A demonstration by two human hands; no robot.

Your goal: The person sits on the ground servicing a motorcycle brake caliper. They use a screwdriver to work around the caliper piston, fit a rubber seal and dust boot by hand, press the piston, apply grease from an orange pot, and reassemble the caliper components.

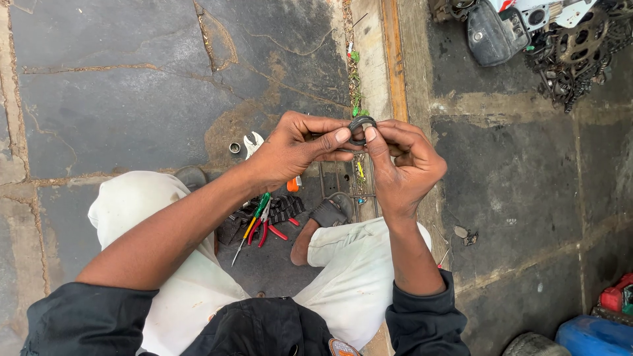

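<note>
A small dark metal ring point(362, 123), like a bearing or seal, is pinched between both my hands at chest height. My left hand point(293, 148) grips its left side with thumb and fingers. Closed around the ring's right side is my right hand point(402, 165), thumb pressed against the ring's face. Both forearms come up from dark rolled sleeves over my bent knees in pale trousers.
On the stone floor between my feet lie red-handled pliers point(267, 227), a green-handled screwdriver point(254, 221), white-jawed pliers point(252, 143) and a small metal sleeve point(235, 148). Sprockets and chain parts point(580, 46) sit at top right. A blue container point(593, 336) stands at bottom right.
</note>
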